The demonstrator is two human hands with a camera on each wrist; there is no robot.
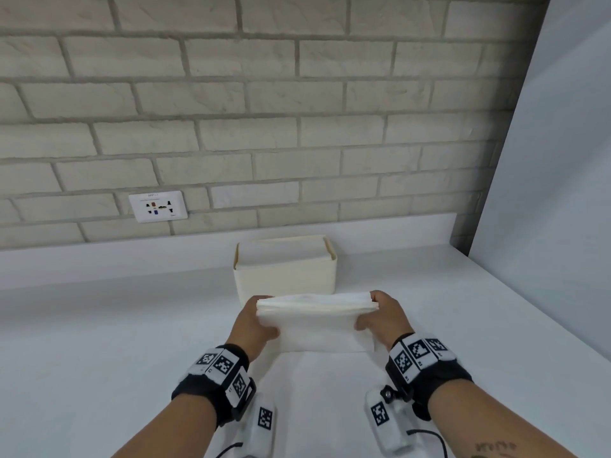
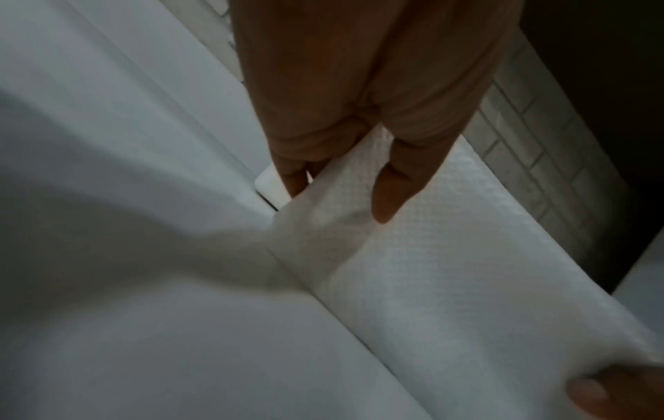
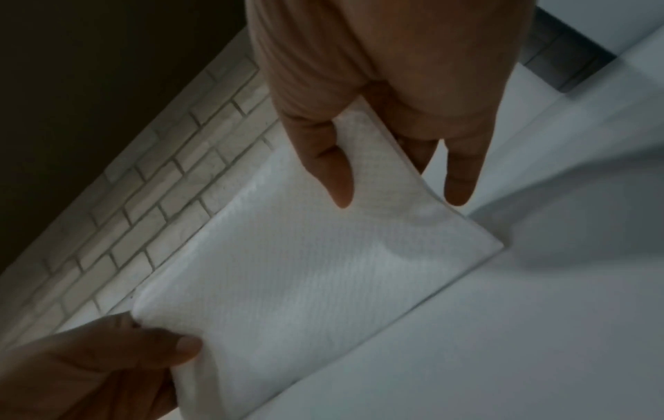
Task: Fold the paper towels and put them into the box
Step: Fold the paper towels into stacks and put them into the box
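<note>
Here, both hands (image 1: 256, 325) (image 1: 385, 317) pinching folded towel (image 1: 317, 320)

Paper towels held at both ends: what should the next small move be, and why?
Probably carry the folded paper towels forward and lower them into the box. The left hand and right hand each pinch one end, the stack already looks folded, and the open-topped box stands just beyond it on the counter.

Black wristbands (image 1: 211, 388) with white square-coded marker blocks (image 1: 417, 353), thin black cables (image 1: 433, 438), forearm tattoo (image 1: 496, 447).
</note>
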